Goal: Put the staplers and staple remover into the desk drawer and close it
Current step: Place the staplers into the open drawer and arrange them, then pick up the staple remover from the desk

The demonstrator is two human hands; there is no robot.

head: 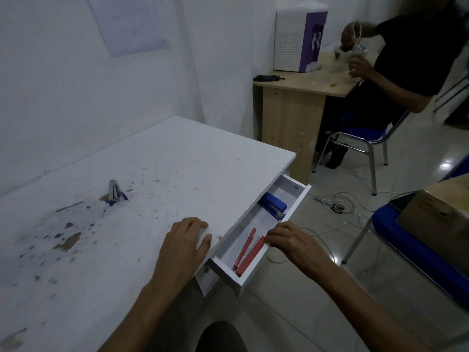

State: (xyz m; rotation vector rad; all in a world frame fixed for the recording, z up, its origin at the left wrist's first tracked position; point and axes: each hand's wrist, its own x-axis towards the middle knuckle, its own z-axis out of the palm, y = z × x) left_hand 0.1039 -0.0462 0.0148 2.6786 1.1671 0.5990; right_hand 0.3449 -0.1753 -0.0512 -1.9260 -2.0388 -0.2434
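The white desk drawer [298, 203] stands pulled out on the desk's right side. Inside it lie a blue stapler [275, 205] at the far end and a red stapler [250, 251] at the near end. My right hand [289, 240] rests on the drawer's front panel, fingertips touching the red stapler's end. My left hand [186, 240] lies flat on the white desk [152, 161] near its right edge, holding nothing. A purple and metal staple remover [114, 193] sits on the desk top, far left of both hands.
The desk top is stained and speckled. A person sits on a blue chair [365, 138] at a wooden desk [291, 118] with a water dispenser [299, 38]. Cables [335, 201] lie on the tiled floor. Another blue chair with a cardboard box [431, 217] stands at right.
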